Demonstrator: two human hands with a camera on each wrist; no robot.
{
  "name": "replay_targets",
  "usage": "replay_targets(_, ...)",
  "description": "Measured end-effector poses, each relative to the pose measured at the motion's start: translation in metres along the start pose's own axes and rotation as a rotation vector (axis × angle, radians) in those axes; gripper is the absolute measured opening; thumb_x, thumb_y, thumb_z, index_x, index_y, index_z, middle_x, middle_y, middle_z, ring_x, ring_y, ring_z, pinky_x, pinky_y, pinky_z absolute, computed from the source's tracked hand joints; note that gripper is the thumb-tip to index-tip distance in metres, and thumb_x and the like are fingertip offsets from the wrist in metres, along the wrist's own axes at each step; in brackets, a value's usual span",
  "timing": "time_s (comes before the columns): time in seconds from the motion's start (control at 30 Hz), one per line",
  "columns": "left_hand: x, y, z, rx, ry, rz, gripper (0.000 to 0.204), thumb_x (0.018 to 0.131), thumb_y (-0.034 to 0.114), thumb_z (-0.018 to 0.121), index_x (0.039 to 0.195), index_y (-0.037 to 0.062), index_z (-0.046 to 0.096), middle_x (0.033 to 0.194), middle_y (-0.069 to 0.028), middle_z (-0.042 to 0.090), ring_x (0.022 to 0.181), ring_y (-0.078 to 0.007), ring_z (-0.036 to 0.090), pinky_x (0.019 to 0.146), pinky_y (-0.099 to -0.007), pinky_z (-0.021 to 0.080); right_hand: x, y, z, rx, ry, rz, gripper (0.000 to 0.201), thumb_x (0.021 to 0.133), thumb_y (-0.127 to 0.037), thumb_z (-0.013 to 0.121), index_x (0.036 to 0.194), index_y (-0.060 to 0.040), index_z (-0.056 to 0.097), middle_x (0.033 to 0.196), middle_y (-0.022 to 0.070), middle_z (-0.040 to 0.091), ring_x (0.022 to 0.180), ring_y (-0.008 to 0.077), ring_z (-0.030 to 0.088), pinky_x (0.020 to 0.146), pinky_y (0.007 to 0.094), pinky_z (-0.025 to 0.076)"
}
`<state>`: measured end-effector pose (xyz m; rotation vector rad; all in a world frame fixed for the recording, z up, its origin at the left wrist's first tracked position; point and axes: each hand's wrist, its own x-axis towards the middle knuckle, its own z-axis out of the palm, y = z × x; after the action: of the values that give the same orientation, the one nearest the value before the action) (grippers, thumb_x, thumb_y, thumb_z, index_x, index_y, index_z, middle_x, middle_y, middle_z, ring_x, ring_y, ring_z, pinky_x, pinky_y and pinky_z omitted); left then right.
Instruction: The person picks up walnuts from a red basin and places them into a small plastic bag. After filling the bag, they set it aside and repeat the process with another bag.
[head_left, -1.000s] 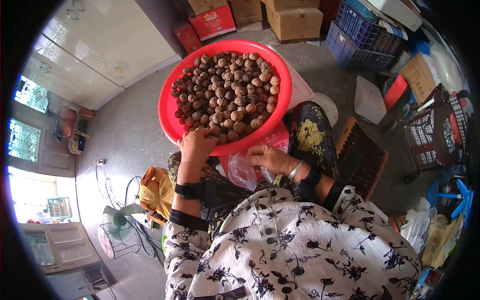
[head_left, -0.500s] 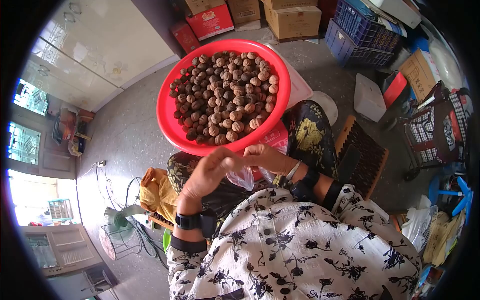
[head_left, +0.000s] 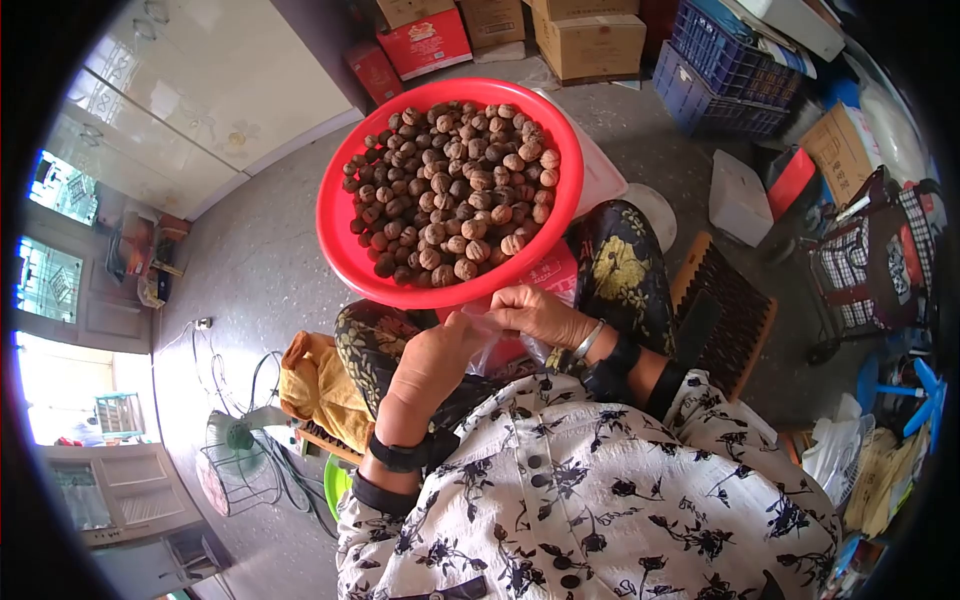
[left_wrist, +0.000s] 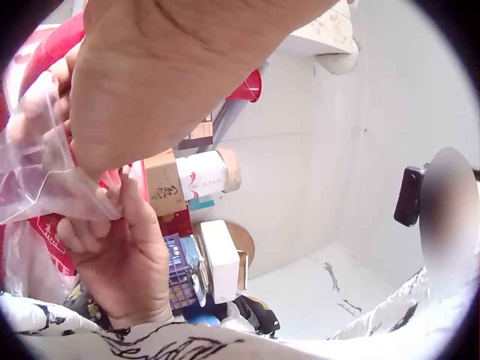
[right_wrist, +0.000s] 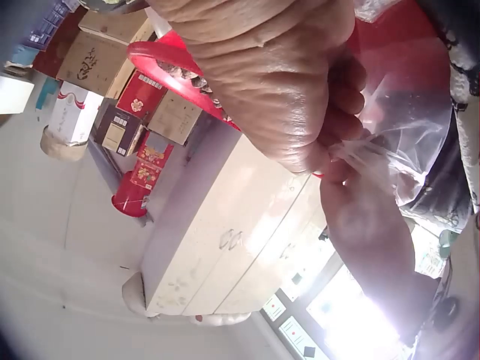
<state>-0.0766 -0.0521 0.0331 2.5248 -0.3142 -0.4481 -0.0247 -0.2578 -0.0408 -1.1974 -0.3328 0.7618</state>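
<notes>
You are using two hands on one clear plastic bag, which is hanging between them above your lap, just in front of the red basin. Your left hand is pinching the bag with bent fingers, so that grip is grasping thin film. Your right hand is meeting it from the other side, its thumb and fingers pinching the same bag near the left fingertips; that grip is grasping film too. In both wrist views the film is bunching at the fingers and spreading into loose folds below them.

The one basin is holding dozens of walnuts, too many and too overlapped to count exactly. One silver bracelet is circling your right wrist, and two black wristbands, one per arm, are showing. One pair of floral trousers is covering your two knees, either side of the bag.

Around you, two blue crates are standing stacked beyond the basin, one fan is standing on the floor at your left, and one yellow cloth is lying beside your left knee. One checked cart is standing well apart at your right.
</notes>
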Motion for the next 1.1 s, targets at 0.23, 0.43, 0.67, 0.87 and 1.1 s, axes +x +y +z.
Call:
replay_targets(0.23, 0.000, 0.009, 0.005, 0.057, 0.075, 0.083, 0.032, 0.093, 0.021, 0.062, 0.120, 0.0042, 0.059, 0.098, -0.0230, 0.069, 0.090, -0.0421, 0.067, 0.077, -0.0474, 0.054, 0.003, 0.006, -0.002, -0.021, 0.001, -0.007, 0.021, 0.097, -0.022, 0.065, 0.084, -0.0056, 0.064, 0.071, -0.0047, 0.056, 0.064, 0.0035, 0.049, 0.058, 0.0214, 0.039)
replay_targets(0.43, -0.001, 0.012, 0.006, 0.068, 0.116, 0.093, 0.017, 0.092, 0.012, 0.058, 0.106, 0.0038, 0.055, 0.094, -0.0181, 0.066, 0.087, -0.0381, 0.068, 0.070, -0.0453, 0.055, 0.004, 0.011, -0.004, -0.019, -0.026, -0.023, 0.022, 0.097, -0.023, 0.064, 0.085, -0.0053, 0.064, 0.071, -0.0051, 0.055, 0.066, 0.0034, 0.048, 0.060, 0.0217, 0.039)
replay_targets(0.67, -0.002, 0.016, 0.003, -0.034, 0.060, 0.029, 0.040, 0.091, 0.017, 0.062, 0.129, 0.0056, 0.054, 0.107, -0.0247, 0.068, 0.096, -0.0432, 0.066, 0.080, -0.0470, 0.055, 0.001, 0.007, -0.003, 0.066, -0.007, -0.011, 0.022, 0.098, -0.025, 0.064, 0.088, -0.0048, 0.065, 0.073, -0.0049, 0.056, 0.067, 0.0036, 0.049, 0.061, 0.0219, 0.040)
replay_targets(0.87, 0.004, 0.015, 0.007, 0.058, 0.092, 0.094, 0.047, 0.087, 0.013, 0.066, 0.132, 0.0073, 0.053, 0.107, -0.0233, 0.068, 0.099, -0.0434, 0.065, 0.082, -0.0455, 0.055, -0.002, -0.002, 0.002, -0.119, -0.111, 0.029, 0.023, 0.096, -0.026, 0.067, 0.091, -0.0041, 0.068, 0.075, -0.0043, 0.060, 0.067, 0.0037, 0.052, 0.061, 0.0224, 0.042)
replay_targets(1.1, 0.006, 0.008, -0.013, -0.310, 0.149, 0.081, 0.020, 0.091, 0.006, 0.066, 0.111, 0.0034, 0.066, 0.095, -0.0072, 0.071, 0.080, -0.0106, 0.066, 0.073, -0.0275, 0.054, 0.001, 0.006, -0.002, 0.014, -0.062, 0.042, 0.021, 0.096, -0.023, 0.067, 0.088, -0.0037, 0.067, 0.070, -0.0023, 0.060, 0.064, 0.0049, 0.053, 0.059, 0.0215, 0.042)
